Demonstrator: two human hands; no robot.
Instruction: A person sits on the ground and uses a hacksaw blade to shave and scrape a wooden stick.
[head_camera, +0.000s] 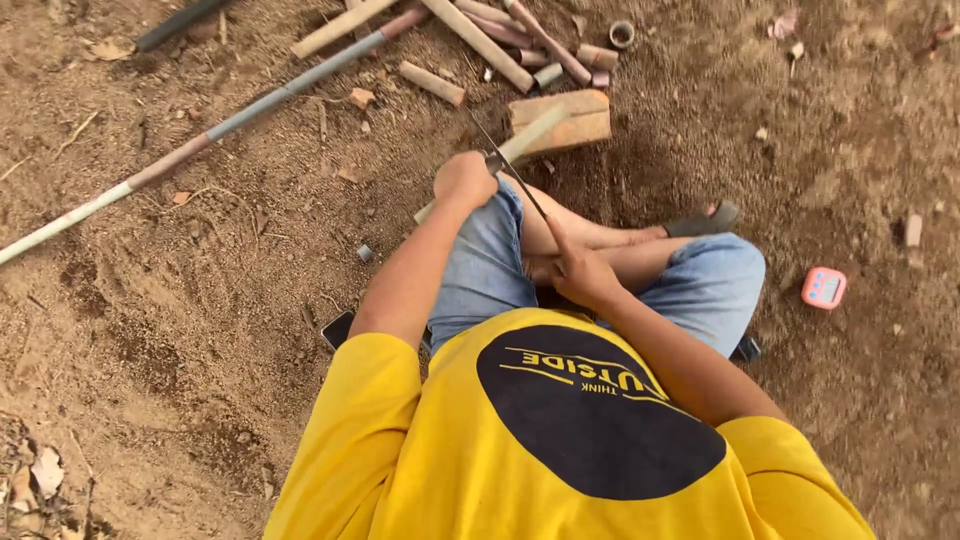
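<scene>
Hands worked at the middle of the frame: the left hand (465, 180) was clenched around a pale pipe (520, 145), pinning it, while the right hand (585, 275) gripped one end of a thin hacksaw blade (520, 185). The pipe's long axis ran from the left hand up-right onto a wooden block (570, 120), the blade crossing it just beside that nearer hand. Cut pipe pieces (500, 40) lay on the dirt ground (200, 300) above, a pink timer (823, 288) at right.

One brick (570, 120), one pink timer (823, 287), one long pole (200, 145) — several pipe offcuts (432, 83) (too jumbled to count).
</scene>
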